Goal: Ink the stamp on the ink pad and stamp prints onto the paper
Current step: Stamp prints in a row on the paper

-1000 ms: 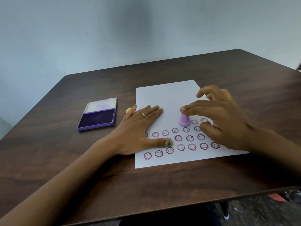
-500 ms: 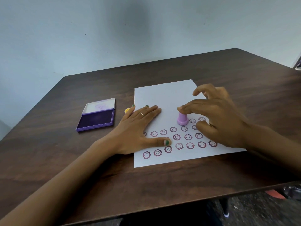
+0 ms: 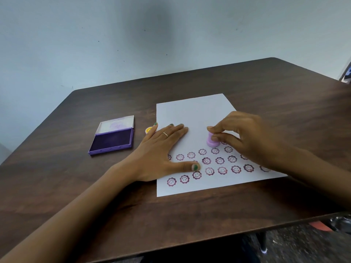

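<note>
A white paper sheet (image 3: 191, 112) lies on the dark wooden table (image 3: 190, 215), with several rows of purple smiley-flower prints across its near half. A small lilac stamp (image 3: 211, 141) stands upright on the paper above the top row. My right hand (image 3: 245, 137) pinches the stamp's top between thumb and fingers. My left hand (image 3: 163, 149) lies flat with spread fingers on the paper's left edge. The open purple ink pad (image 3: 112, 140) sits on the table to the left of the paper.
A small yellow round object (image 3: 148, 130) lies between the ink pad and the paper, partly hidden by my left fingers. The table's front edge runs close below my arms. A pale wall stands behind the table.
My right hand's fingers have closed down from hovering over the stamp to pinching its top. The stamp stays in place on the paper, and my left hand has not moved.
</note>
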{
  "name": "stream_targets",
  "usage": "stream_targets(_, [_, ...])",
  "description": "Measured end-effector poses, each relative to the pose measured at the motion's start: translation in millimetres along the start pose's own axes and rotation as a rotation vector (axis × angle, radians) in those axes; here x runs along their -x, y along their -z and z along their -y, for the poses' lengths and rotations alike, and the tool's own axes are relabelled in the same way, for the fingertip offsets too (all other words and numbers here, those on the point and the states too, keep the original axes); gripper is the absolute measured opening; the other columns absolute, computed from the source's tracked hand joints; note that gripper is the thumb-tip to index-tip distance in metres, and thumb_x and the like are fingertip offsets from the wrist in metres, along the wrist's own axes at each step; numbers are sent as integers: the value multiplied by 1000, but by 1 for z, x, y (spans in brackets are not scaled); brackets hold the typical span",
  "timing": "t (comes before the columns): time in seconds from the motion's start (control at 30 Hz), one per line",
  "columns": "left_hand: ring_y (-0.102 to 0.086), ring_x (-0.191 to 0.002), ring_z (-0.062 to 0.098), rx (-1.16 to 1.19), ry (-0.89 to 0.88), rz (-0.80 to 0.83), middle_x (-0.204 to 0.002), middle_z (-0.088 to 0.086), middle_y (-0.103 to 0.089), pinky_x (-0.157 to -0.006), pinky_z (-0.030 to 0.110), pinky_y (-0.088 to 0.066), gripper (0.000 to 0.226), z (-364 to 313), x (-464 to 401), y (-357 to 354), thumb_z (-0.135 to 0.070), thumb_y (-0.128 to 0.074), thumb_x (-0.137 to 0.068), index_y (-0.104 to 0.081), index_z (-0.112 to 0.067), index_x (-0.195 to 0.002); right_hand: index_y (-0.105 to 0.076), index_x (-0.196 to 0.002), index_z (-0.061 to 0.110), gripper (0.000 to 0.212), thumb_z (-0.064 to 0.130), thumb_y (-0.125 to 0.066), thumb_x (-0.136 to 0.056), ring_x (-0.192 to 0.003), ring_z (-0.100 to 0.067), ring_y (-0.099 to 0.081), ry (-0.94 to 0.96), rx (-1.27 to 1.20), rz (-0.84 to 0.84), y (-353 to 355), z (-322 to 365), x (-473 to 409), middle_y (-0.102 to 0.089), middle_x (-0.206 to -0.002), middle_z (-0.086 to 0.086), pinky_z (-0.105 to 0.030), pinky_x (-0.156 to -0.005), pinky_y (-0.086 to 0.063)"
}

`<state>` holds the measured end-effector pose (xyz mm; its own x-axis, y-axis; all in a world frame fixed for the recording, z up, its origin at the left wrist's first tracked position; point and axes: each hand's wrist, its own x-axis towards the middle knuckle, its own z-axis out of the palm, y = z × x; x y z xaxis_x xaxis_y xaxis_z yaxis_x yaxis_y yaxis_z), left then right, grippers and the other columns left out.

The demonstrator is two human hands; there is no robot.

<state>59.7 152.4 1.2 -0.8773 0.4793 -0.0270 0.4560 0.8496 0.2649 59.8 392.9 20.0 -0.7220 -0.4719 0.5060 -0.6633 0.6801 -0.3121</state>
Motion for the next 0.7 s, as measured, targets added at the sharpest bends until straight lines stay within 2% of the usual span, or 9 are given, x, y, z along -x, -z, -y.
stream_targets(0.27, [4, -144, 0, 4, -8, -7, -159, -18, -3, -116, 31, 16, 106, 0, 1, 0, -91, -27, -60, -4, -38, -149, -72, -96, 7, 18, 13, -68, -80, -83, -21, -69, 25, -28, -65, -5, 4, 3, -75, -96, -8, -36, -74, -56])
stream_targets(0.37, [4, -145, 1, 0, -11, -1, -159, -17, -2, -116, 32, 16, 106, 0, 1, 0, -90, -27, -60, -3, -38, -149, -72, -97, 12, 18, 14, -67, -81, -87, -9, -67, -56, -131, -77, -5, -1, 2, -74, -98, -1, -20, -81, -51])
stream_targets(0.43, [4, -144, 0, 1, -16, -4, -159, -17, -2, -115, 30, 17, 106, 0, 0, 0, -90, -27, -61, -3, -38, -149, -72, -94, 17, 14, 16, -66, -81, -89, -2, -67, -179, -371, -171, -1, -6, 1, -74, -93, 6, -11, -85, -47])
stream_targets(0.53, [4, -144, -1, 5, -25, -14, -159, -17, -3, -112, 28, 19, 106, 1, -1, -1, -90, -28, -61, -4, -37, -150, -72, -92, 8, 14, 17, -66, -82, -88, -10, -70, -344, -717, -328, 6, -15, -1, -77, -87, 4, -18, -85, -53])
stream_targets(0.7, [6, -140, -6, 12, -44, -30, -159, -17, -3, -111, 26, 21, 107, 2, 0, -3, -90, -27, -61, -4, -36, -150, -71, -91, 9, 15, 20, -66, -81, -90, -15, -70, -469, -859, -363, 7, -22, 2, -77, -89, -1, -23, -82, -56])
